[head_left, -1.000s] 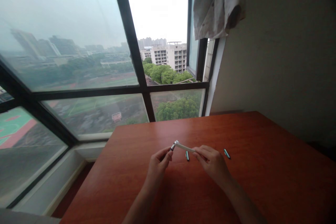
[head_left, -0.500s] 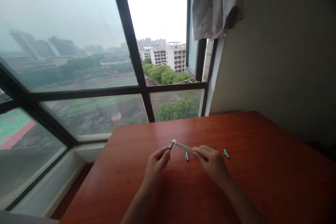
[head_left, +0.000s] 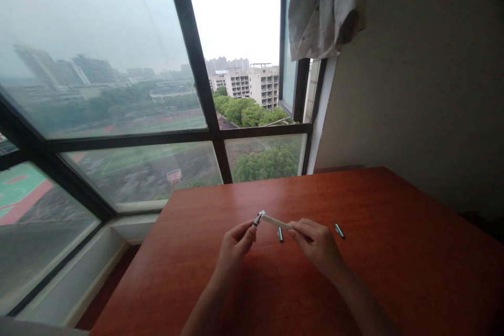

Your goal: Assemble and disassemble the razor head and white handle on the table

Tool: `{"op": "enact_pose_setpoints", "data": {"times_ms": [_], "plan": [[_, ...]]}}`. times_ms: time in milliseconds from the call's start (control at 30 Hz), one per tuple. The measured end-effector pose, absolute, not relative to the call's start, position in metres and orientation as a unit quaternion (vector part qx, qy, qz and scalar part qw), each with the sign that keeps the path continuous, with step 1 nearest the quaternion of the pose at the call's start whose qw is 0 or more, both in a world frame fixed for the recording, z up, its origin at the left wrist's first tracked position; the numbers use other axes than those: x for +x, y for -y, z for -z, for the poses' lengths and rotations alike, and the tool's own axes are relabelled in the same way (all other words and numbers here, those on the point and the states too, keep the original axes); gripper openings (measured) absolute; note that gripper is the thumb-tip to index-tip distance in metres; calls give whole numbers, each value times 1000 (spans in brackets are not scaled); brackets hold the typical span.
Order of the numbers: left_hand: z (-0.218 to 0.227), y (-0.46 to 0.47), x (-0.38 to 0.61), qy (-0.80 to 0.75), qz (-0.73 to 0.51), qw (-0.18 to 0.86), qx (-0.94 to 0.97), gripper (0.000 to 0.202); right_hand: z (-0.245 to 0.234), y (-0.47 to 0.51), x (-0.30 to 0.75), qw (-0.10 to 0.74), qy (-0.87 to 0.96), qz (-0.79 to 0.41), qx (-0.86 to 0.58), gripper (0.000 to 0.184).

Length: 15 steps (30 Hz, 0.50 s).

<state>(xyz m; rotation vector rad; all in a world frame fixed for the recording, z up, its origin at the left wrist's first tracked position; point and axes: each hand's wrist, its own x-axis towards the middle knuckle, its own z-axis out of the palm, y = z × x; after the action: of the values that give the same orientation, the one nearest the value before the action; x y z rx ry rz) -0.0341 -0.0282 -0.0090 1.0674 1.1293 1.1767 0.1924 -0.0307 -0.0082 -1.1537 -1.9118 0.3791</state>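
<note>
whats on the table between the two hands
Head view: a small teal cylinder lies on the table between the left hand and right hand, under the white stick.

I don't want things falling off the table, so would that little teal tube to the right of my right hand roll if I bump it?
Probably: the teal tube looks round and slim, lying flat on the smooth table, so a sideways nudge could roll it. Being so small, it is likely light and easily flicked.
</note>
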Motion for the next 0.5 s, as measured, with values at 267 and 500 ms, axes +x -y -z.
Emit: {"op": "enact_pose_setpoints", "data": {"times_ms": [267,500], "plan": [[11,27,-36,-493,-507,523,476,50,7,31,193,422,761,-163,-466,22],[13,28,-33,-491,-499,526,483,50,7,31,190,424,762,-173,-458,24]]}}
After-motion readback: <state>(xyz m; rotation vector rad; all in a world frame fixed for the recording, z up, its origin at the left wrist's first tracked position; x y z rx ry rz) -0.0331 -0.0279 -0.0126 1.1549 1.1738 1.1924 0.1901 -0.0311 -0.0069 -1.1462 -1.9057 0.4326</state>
